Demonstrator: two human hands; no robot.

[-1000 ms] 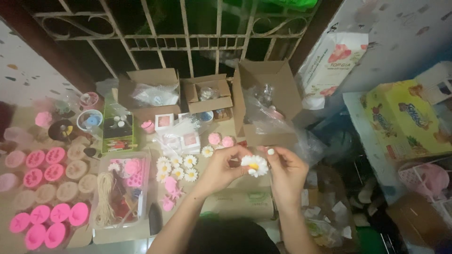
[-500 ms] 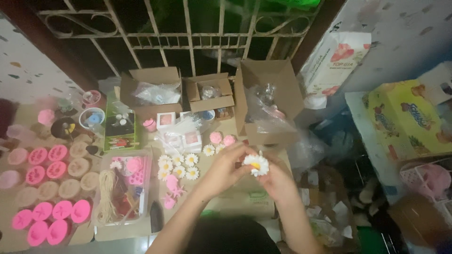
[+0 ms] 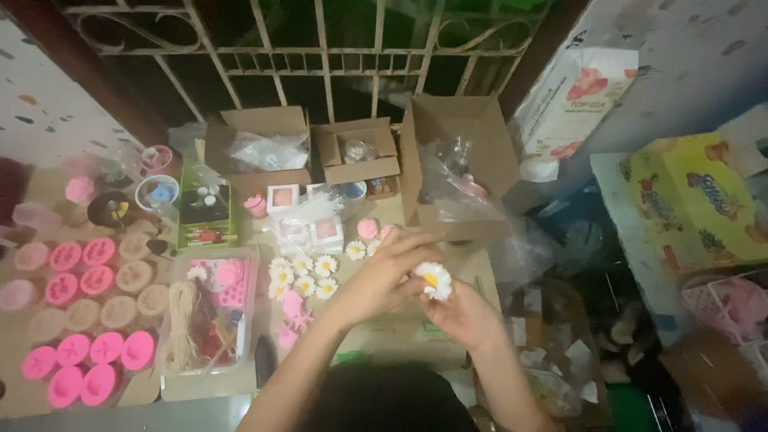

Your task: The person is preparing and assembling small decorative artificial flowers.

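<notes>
A: Seven or so small white daisy-shaped pieces with yellow centres (image 3: 304, 276) lie finished in a cluster at the middle of the frame, from what I see in the head view. One larger white daisy with a yellow centre (image 3: 433, 279) is being worked on, just right of centre.

B: Who has it?

A: Both hands. My left hand (image 3: 382, 280) comes in from the lower middle with its fingers curled over the flower's left edge; my right hand (image 3: 466, 316) sits under it, fingers closed around its underside. The blur stops me saying exactly which fingertips pinch it.

B: How far along, would you say?

A: I judge it partway. Round pink silicone moulds (image 3: 76, 264) and tan ones fill the left side, a clear plastic tray of pink bits and twine (image 3: 210, 308) sits lower left, and three open brown cardboard boxes (image 3: 456, 152) stand along the top. None of the daisies look packed, so that seems left to do.

B: And against the earlier pictures?

A: Same head view. One second ago the hands were a little apart, the flower between them. Half a second ago they had drawn together. Now the left hand covers more of it, and the flower sits slightly lower. The things on the surface have not shifted.
</notes>
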